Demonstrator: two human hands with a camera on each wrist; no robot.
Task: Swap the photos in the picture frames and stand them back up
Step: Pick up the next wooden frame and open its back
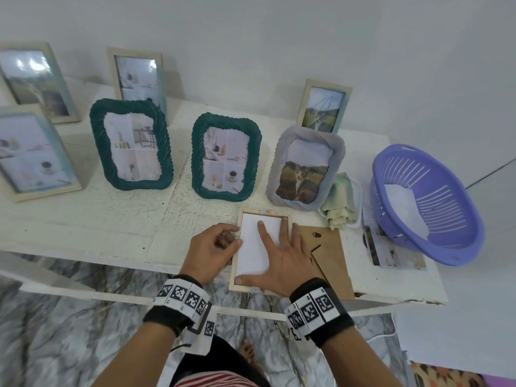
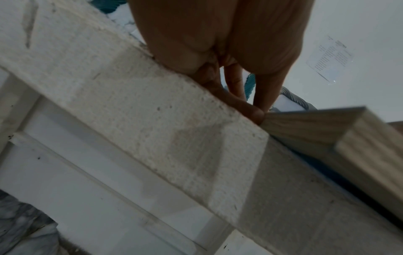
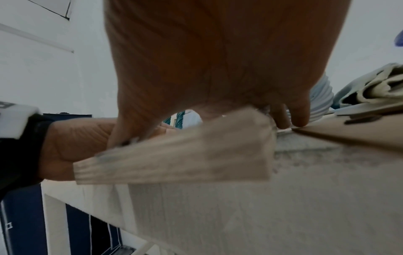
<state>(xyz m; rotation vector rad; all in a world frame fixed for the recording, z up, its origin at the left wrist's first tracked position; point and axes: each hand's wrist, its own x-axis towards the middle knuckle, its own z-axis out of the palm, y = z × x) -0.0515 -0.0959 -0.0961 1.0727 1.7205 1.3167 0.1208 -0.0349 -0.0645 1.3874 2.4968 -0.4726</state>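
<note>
**Wooden frame face-down at table edge, both hands on it**

Pale wood frame [image 1: 261, 287] lies flat on its front at the near edge of the white table [image 1: 111, 224], its near end reaching the table's lip. White sheet [image 1: 257, 247] sits inside the frame's back opening, blank side up.

Right hand [image 1: 284, 263] rests spread over the sheet: fingers straight, index fingertip on the paper near the middle, thumb stretched along the lower rail. It presses, nothing gripped.

Left hand [image 1: 212, 252] is at the frame's left rail. Fingers curled, thumb and fingertips meeting at the rail's edge; the left wrist view shows fingertips [image 2: 257, 113] against the wood corner. A pinch on the rail.

Brown backing board [image 1: 332, 261] with its cut-out stand lies flat just right of the frame, touching the right hand's side.

Behind, standing upright: two dark green frames [image 1: 131, 143] [image 1: 224, 156], a grey ribbed frame [image 1: 305, 167] with a cat photo, and four pale wood frames farther back and to the left.

Right side: crumpled green cloth [image 1: 340, 202] in a clear dish, purple basket [image 1: 427, 202] holding white paper, and a loose photo [image 1: 391, 250] lying flat, partly under the basket.
</note>
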